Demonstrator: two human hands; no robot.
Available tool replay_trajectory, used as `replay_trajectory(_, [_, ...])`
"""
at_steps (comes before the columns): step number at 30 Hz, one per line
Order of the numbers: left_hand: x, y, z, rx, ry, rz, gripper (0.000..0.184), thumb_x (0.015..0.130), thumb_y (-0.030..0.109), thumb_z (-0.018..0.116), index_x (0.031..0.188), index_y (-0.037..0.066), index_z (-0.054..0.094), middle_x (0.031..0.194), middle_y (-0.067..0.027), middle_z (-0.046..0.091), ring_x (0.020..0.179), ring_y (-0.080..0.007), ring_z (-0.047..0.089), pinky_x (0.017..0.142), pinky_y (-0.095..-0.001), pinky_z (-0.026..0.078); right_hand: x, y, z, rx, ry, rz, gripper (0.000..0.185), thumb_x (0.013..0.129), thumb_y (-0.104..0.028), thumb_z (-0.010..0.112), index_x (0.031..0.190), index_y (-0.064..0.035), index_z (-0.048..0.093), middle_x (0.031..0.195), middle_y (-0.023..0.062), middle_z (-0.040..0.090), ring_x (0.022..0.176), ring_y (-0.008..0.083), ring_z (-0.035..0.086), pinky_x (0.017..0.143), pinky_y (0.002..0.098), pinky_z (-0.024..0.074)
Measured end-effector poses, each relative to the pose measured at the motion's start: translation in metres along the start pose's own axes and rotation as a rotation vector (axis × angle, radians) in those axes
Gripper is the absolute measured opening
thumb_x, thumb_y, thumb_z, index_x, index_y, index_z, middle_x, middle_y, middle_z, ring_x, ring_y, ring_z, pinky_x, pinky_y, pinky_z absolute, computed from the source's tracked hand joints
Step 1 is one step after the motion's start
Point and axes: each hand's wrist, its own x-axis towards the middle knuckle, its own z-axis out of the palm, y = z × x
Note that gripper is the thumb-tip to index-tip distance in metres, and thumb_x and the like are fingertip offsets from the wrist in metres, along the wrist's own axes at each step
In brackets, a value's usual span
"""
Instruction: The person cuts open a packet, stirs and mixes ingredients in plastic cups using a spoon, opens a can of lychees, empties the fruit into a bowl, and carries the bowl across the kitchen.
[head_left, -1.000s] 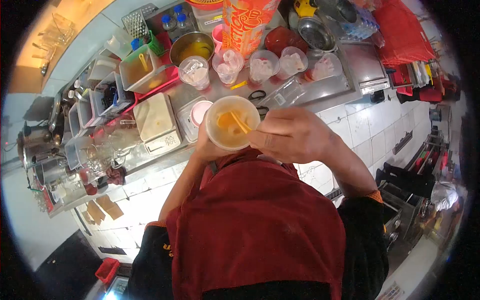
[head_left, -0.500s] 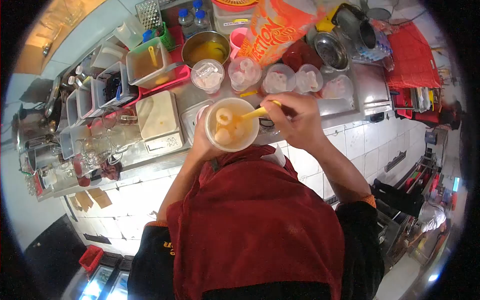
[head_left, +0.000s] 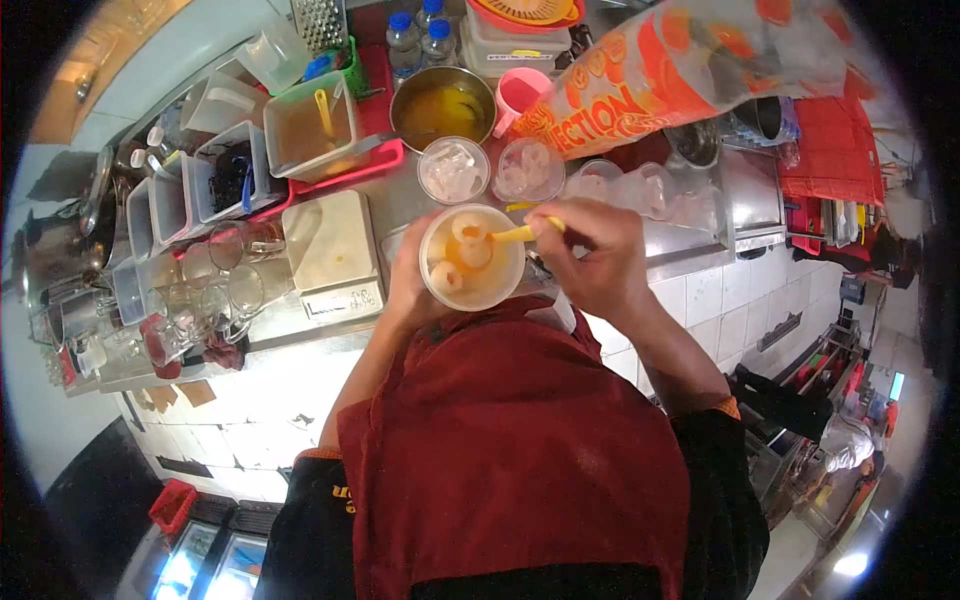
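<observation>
Left hand (head_left: 408,287) grips round translucent plastic tub (head_left: 508,272), presumably steadying it just left of right hand (head_left: 602,250), which pinches slim yellow utensil (head_left: 514,235) dipped inside.

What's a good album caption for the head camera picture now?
Left hand steadies a tub of pale round pieces; right hand holds a yellow utensil in it.

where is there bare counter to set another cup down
A small patch of counter shows bare between the scale, pink tray and leftmost clear cup. Nothing sits on the scale either. Crowded: glasses left of the scale, other cups between right hand and plastic bag.
</observation>
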Motion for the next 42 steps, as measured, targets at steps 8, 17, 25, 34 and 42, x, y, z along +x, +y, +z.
replay_trajectory(8, [0.008, -0.012, -0.013, -0.037, 0.011, 0.065, 0.094, 0.050, 0.023, 0.098, 0.132, 0.008, 0.053, 0.126, -0.0131, 0.063, 0.115, -0.0308, 0.062, 0.099, -0.0412, 0.048, 0.009, 0.007, 0.011, 0.003, -0.096, -0.109, 0.010, 0.088, -0.005, 0.068, 0.095, 0.0000, 0.072, 0.079, 0.0103, 0.070, 0.063, 0.0147, 0.062, 0.058, 0.0280, 0.0491])
replay_trajectory(17, [0.010, -0.023, -0.024, -0.196, 0.008, 0.125, 0.095, 0.054, 0.020, 0.098, 0.134, 0.006, 0.050, 0.129, -0.0143, 0.060, 0.116, -0.0303, 0.060, 0.099, -0.0405, 0.048, 0.011, 0.006, 0.031, 0.002, -0.094, -0.159, 0.010, 0.087, -0.004, 0.068, 0.095, -0.0004, 0.071, 0.079, 0.0109, 0.069, 0.066, 0.0180, 0.064, 0.062, 0.0299, 0.0505])
replay_trajectory(25, [0.012, -0.027, -0.023, -0.291, -0.032, 0.082, 0.098, 0.054, 0.020, 0.099, 0.136, 0.006, 0.048, 0.131, -0.0129, 0.058, 0.118, -0.0274, 0.060, 0.100, -0.0394, 0.048, 0.014, 0.013, 0.029, 0.290, -0.018, 0.212, 0.016, 0.094, -0.010, 0.066, 0.102, 0.0022, 0.071, 0.083, 0.0043, 0.069, 0.067, 0.0042, 0.058, 0.057, 0.0230, 0.0461])
replay_trajectory(34, [0.006, -0.035, -0.019, -0.686, -0.138, -0.415, 0.106, 0.053, 0.022, 0.099, 0.141, 0.005, 0.043, 0.133, -0.0117, 0.056, 0.121, -0.0262, 0.058, 0.104, -0.0390, 0.047, 0.037, -0.002, 0.000, 0.302, 0.263, 0.195, 0.016, 0.094, -0.008, 0.066, 0.103, 0.0043, 0.070, 0.086, 0.0077, 0.071, 0.073, 0.0084, 0.063, 0.065, 0.0244, 0.0515])
replay_trajectory(42, [-0.017, -0.073, -0.021, -0.128, -0.094, -0.147, 0.094, 0.056, 0.022, 0.097, 0.135, 0.003, 0.051, 0.133, -0.0133, 0.056, 0.124, -0.0281, 0.055, 0.104, -0.0399, 0.046, 0.020, 0.038, 0.033, -0.332, 0.051, -0.488, 0.028, 0.075, 0.003, 0.074, 0.103, -0.0012, 0.070, 0.090, 0.0101, 0.067, 0.076, 0.0248, 0.067, 0.066, 0.0336, 0.0555])
